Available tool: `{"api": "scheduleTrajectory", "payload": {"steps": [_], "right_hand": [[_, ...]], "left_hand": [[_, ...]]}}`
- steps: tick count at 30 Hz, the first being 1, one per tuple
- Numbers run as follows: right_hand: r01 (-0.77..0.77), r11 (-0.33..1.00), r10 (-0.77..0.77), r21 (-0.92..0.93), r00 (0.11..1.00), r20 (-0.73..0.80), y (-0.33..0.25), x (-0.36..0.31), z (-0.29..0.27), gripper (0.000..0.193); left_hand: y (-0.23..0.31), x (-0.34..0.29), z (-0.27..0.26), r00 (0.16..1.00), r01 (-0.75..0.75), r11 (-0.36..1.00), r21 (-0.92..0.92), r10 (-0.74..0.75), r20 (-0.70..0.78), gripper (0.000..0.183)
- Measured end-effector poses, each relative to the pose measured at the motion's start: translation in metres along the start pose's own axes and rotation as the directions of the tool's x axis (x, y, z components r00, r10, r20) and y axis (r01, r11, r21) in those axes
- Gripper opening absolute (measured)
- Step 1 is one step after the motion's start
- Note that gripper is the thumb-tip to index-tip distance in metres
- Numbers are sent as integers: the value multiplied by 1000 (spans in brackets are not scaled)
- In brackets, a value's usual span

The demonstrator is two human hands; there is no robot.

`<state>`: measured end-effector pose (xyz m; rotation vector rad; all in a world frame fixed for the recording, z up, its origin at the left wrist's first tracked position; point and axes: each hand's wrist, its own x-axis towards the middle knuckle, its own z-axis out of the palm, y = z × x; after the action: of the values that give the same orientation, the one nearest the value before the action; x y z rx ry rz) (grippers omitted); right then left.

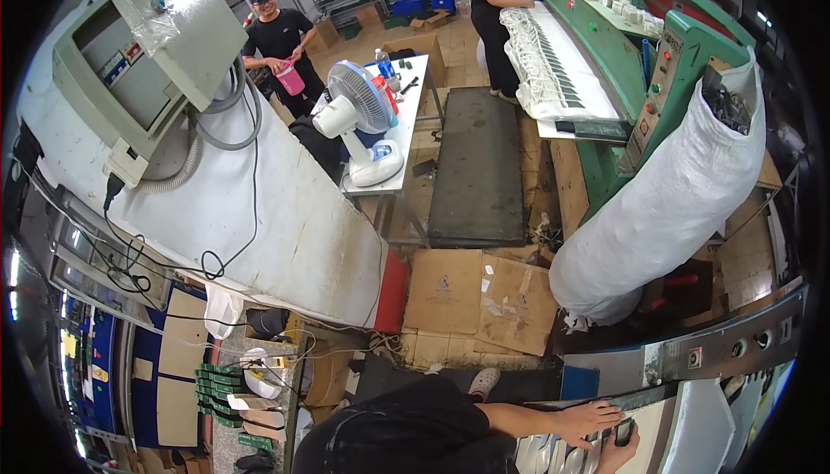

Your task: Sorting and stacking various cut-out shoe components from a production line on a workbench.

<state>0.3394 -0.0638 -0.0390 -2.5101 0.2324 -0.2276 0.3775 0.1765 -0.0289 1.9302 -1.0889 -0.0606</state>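
At the lower right, my left hand (587,423) lies nearly flat with its fingers stretched out, over a machine bed. Just below it my right hand (617,455) comes up from the lower edge, its fingers curled round a small dark piece (622,432) whose kind I cannot make out. The two hands are close together. Under and beside them sits a row of white and silvery rounded pieces (543,454), partly covered by my left forearm. A pale board edge (661,435) runs along the right of my hands.
A metal control panel (735,346) borders the bench. A tall white sack (666,206) leans by a green machine (657,102). Flattened cardboard (467,297) covers the floor. A fan (359,119) stands on a white table. One person holds a pink container (289,79); another stands at the green machine.
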Motion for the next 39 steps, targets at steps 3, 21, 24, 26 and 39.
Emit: {"api": "scheduleTrajectory", "payload": {"steps": [3,21,24,26,39], "right_hand": [[129,985,-133,-113,991,-29,-78,4,-20,39],[-124,989,121,-82,992,-40,-47,-5,8,63],[-121,987,116,-105,992,-53,-46,-9,10,64],[-103,987,95,-122,993,-72,-41,-8,15,65],[12,990,-22,-141,997,-70,-93,-2,-5,31]], "left_hand": [[-10,-6,7,999,32,999,7,-32,-5,111],[-3,-2,15,998,44,993,107,-38,-59,107],[-1,-1,13,997,72,996,58,-72,-5,106],[-1,0,10,997,72,995,62,-72,-4,106],[-16,-8,10,997,45,998,54,-41,-67,104]]}}
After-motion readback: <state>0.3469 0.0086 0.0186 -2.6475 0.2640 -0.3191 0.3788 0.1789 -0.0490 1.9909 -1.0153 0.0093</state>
